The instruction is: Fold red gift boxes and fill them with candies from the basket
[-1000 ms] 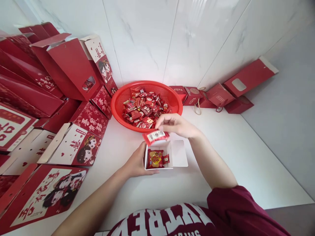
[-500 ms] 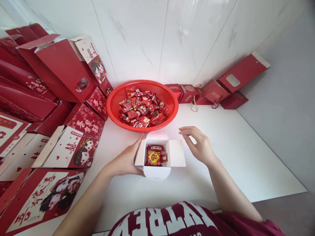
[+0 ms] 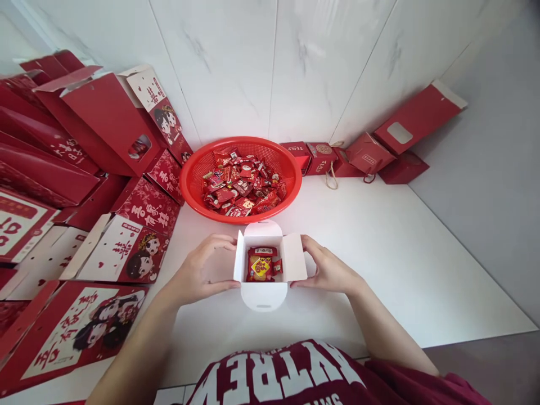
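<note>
White card makes up the open white box (image 3: 264,293), its flaps folded out, between the table's (image 3: 405,253) front edge and the red basket (image 3: 289,169); whether its base touches the table is hidden. Inside lie a red packet with a yellow diamond (image 3: 260,269), a smaller wrapped sweet (image 3: 277,266) to its right and a long one (image 3: 264,251) behind. The left hand (image 3: 196,270) and right hand (image 3: 331,270) each hold a side flap, fingers spread wide, thumbs nearer the front edge. The basket, heaped with wrapped sweets (image 3: 240,188), stands toward the back edge. Red cartons (image 3: 369,154) line the back right corner; printed boxes (image 3: 143,253) crowd the left.
</note>
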### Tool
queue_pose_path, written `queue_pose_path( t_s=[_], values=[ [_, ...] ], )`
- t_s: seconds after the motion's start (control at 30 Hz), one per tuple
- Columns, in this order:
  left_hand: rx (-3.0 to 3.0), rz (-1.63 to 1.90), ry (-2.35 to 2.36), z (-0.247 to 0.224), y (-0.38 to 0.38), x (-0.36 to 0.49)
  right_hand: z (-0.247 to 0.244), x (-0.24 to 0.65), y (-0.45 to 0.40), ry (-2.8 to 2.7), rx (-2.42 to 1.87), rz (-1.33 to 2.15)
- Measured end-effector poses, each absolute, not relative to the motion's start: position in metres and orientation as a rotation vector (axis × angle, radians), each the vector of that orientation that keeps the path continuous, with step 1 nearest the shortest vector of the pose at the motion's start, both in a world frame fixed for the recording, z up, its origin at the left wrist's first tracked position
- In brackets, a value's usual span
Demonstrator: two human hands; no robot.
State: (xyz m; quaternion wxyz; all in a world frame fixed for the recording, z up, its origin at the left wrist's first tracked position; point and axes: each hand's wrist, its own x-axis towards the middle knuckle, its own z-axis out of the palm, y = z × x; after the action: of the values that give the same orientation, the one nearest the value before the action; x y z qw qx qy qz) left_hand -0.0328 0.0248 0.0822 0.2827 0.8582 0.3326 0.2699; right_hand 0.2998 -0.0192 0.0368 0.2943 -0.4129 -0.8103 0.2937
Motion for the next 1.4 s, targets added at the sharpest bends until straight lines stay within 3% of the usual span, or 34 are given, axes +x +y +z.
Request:
queue_pose_path(
  t_s=[0.37,0.67,0.83,1.0,1.13,1.4],
  values=[
    [2.369,0.571,0.710,0.053,0.031,-0.017,0.033,0.275,-0.023,-2.266,-1.003,0.539],
    [2.390,0.826,0.764,0.048,0.024,-0.013,0.029,0.252,-0.031,-2.168,-1.046,0.497],
    [2.439,0.952,0.991,0.043,0.015,-0.003,0.026,0.248,-0.034,-2.341,-0.806,0.317],
    [2.296,1.065,1.082,0.034,0.008,0.007,0.025,0.243,-0.036,-2.210,-0.818,0.430],
    [1.808,1.221,1.236,0.025,0.002,0.017,0.028,0.245,-0.035,-2.121,-0.839,0.528],
    [1.416,0.908,0.955,0.020,0.000,0.022,0.020,0.236,-0.037,-1.609,-1.071,0.995]
  ],
)
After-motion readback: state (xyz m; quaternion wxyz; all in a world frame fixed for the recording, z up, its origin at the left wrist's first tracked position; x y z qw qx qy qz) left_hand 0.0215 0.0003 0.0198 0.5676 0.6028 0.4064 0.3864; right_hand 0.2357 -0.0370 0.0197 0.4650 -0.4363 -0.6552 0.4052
